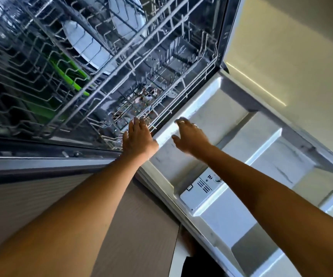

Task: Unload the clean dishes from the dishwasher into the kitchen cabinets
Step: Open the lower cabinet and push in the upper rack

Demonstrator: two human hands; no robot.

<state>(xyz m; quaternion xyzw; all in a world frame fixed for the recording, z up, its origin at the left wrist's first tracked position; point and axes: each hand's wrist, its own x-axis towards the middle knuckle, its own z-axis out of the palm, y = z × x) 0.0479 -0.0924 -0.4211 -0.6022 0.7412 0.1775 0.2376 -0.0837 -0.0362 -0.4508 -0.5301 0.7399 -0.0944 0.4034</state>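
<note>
Over the open door (241, 124), both hands reach for the rack (105, 62): left hand (136, 136) seemingly touching its near rim, fingers straight; right hand (189, 136) loose, grasping nothing. White plates (85, 43) stand inside.

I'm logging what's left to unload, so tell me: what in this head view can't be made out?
- White plates in the lower rack: crossed by upper-rack wires, count unclear.
- Green item: behind wires, kind unclear.
- Small items near the rack's front: too small and blurred.
- Right hand: motion-blurred.
- Left hand: contact with the rack unclear.
- Open door: cut off at the right edge.
</note>
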